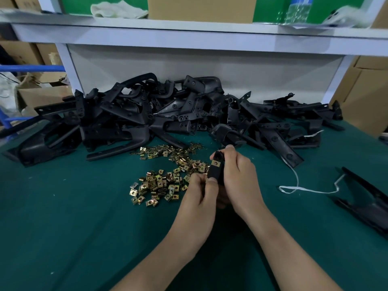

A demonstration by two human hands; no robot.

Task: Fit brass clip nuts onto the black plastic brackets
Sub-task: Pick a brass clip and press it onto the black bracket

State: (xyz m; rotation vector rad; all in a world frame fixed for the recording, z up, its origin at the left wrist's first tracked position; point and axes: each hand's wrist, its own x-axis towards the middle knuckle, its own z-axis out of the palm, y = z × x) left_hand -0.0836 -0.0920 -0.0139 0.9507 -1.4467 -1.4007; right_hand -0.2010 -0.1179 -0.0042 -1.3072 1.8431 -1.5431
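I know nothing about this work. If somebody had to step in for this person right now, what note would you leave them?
Left hand: pinches the lower end of the black bracket.
Right hand: grips the same bracket along its side and top.
Done: one brass clip nut sits on that bracket.
Loose clip nuts lie on the green mat, left of the hands.
Left: the pile of brackets behind. The nearer ones show no brass.
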